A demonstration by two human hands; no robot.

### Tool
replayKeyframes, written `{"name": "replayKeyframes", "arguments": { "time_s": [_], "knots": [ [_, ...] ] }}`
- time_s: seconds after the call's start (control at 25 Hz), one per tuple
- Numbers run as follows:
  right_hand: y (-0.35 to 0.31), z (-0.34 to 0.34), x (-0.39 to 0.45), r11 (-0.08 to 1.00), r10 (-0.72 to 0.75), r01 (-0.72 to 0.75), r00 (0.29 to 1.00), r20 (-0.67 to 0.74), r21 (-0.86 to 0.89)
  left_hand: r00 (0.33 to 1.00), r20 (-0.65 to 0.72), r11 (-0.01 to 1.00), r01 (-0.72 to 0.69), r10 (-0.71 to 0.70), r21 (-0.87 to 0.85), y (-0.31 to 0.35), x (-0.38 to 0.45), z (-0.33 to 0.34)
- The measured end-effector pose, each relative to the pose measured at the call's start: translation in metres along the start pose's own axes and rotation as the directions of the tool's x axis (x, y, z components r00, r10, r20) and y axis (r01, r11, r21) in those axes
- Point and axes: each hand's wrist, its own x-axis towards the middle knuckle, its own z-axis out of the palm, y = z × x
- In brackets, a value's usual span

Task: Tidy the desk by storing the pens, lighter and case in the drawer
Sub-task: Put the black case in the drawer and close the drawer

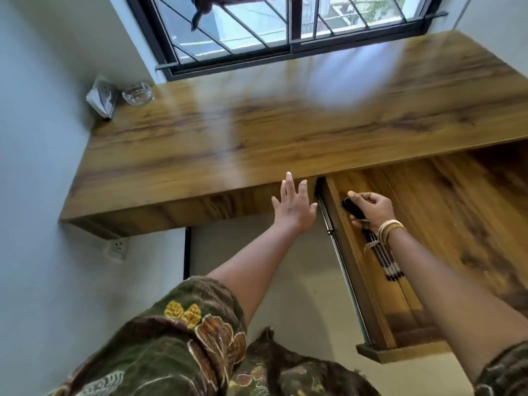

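Observation:
The wooden drawer is pulled far out from under the desk. My right hand is inside it near the back, closed around a black case. Several black pens with white bands lie along the drawer's floor, partly hidden by my right wrist. My left hand is flat with fingers spread against the desk's front edge, just left of the drawer's metal slide rail. I cannot make out a lighter.
A glass ashtray and a clear wrapped packet sit at the desk's far left corner by the wall. A barred window runs behind the desk. A wall socket is below the desk's left end.

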Motion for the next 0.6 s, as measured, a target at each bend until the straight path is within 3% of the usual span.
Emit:
{"name": "replayKeyframes", "arguments": {
  "time_s": [0.16, 0.4, 0.6],
  "knots": [
    [0.029, -0.050, -0.005, 0.996, 0.072, -0.074, 0.996, 0.047, 0.044, 0.992, 0.007, 0.974, 0.123, -0.124, -0.192, 0.035, -0.036, 0.042],
    [0.045, -0.126, -0.019, 0.994, 0.111, -0.105, 0.967, 0.229, -0.041, 0.936, 0.114, 0.796, 0.344, -0.333, -0.498, 0.083, -0.094, 0.101],
    [0.059, -0.160, -0.040, 0.921, 0.343, -0.207, 0.833, 0.434, -0.331, 0.904, 0.157, 0.765, 0.421, -0.397, -0.488, 0.106, -0.134, 0.129]
  ]
}}
